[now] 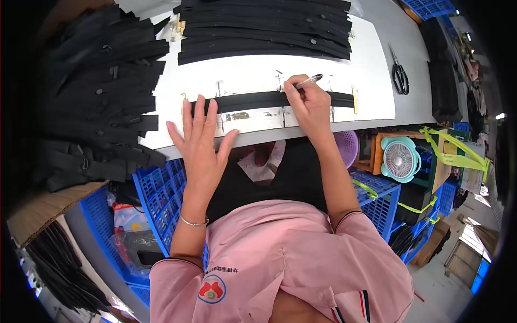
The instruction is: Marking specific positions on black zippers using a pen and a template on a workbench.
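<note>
A black fabric strip [247, 101] lies lengthwise on a white board [371, 70] near the table's front edge. My left hand [200, 134] rests with fingers spread, its fingertips pressing on the strip's left end. In my right hand [309, 105] is a pen [309, 81] with a clear barrel, held in a writing grip over the strip, right of its middle. The exact spot of the pen's tip is hidden by my fingers. Dark marked lines and pale tape pieces show on the board around the strip.
More black strips [264, 32] lie in rows on the board's far part. A large pile of black strips [102, 97] covers the left. Black-handled scissors [399, 78] lie at the right. Below stand blue crates [161, 194], a purple basket [346, 146] and a small turquoise fan [400, 159].
</note>
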Tool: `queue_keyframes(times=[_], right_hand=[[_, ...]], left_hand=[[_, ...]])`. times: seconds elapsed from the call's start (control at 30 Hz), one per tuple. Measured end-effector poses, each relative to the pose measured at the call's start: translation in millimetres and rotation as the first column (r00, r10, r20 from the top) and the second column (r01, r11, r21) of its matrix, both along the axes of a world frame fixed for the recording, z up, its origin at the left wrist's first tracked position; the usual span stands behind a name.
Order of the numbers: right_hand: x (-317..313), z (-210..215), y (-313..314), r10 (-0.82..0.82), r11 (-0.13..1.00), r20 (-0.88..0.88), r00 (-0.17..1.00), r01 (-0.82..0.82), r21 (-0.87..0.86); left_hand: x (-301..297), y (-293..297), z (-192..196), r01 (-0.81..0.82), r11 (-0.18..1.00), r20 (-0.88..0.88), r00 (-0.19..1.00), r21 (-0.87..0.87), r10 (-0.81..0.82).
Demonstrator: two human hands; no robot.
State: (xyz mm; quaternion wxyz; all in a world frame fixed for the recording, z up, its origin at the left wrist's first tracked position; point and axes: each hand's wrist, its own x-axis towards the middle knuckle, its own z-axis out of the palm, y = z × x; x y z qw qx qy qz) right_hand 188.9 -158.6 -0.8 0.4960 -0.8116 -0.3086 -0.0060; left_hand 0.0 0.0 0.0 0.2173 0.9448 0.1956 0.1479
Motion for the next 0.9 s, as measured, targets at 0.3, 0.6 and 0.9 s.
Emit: queue_keyframes(times=[0.3,0.6,0.9], right_hand=[[0.6,-6.7,1.9,-0.01,1.0,0.1,0.995,0.008,0.027],[3.3,0.0,-12.6,0.138,0.989,-0.05,0.989,-0.135,0.052],[4.7,1.9,-10.7,0.172,0.983,0.064,0.983,-0.176,0.056]], left_hand=[[71.4,-41.9,1.3,0.137,0.936,0.391,0.92,-0.325,0.002],[84.4,-43.9,-5.5,0.073,0.978,0.419,0.908,-0.193,0.015],[86.6,-43.8,-6.8,0.081,0.979,0.407,0.913,-0.187,0.002]])
